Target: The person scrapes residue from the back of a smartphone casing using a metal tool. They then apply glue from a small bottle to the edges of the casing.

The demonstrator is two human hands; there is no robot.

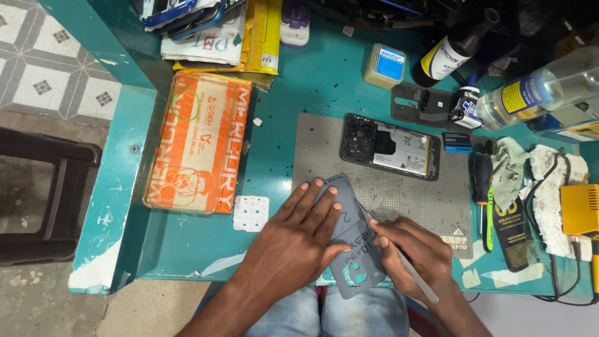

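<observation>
Hands meet over a grey phone back cover (355,246) that lies at the near edge of the teal worktop (324,81), partly on a grey work mat (399,193). The left hand (299,234) lies flat on the cover with its fingers spread, pressing it down. The right hand (415,253) is closed in a pinch on a thin metal tool (409,265), whose tip touches the cover's right edge just beside the left hand's thumb.

Farther back on the mat lies an opened phone (390,146), its insides showing, well apart from the cover. To the left of the mat rests an orange packet (196,140), with a small white perforated sheet (251,213) near its lower corner. At the right of the mat lie a screwdriver (482,181), a crumpled cloth (508,162) and a yellow device (580,209). Bottles (536,90) and a small pale block (384,65) stand along the back of the worktop.
</observation>
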